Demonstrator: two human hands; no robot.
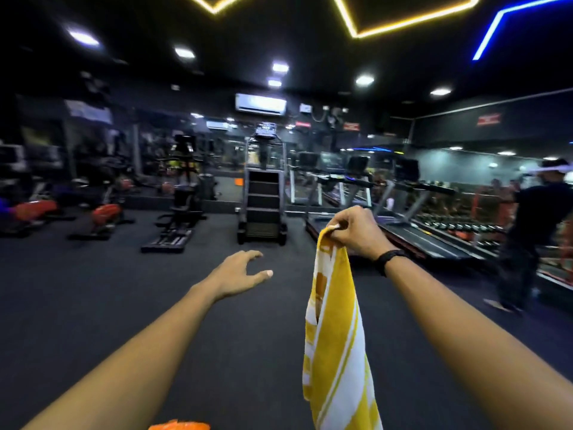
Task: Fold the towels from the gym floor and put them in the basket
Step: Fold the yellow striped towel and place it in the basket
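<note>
Your right hand [356, 231] pinches the yellow-and-white striped towel [336, 330] by one end, hanging unfolded; your left hand [240, 273] reaches empty, fingers spread. Folding hasn't begun; no basket is in view.

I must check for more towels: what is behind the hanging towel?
Behind the towel, which the right hand holds up, only dark floor shows at both its sides. The strip it covers cannot be seen.

No legible text; red wall signs [351, 126] and treadmill console [265, 129] too blurred to read.
</note>
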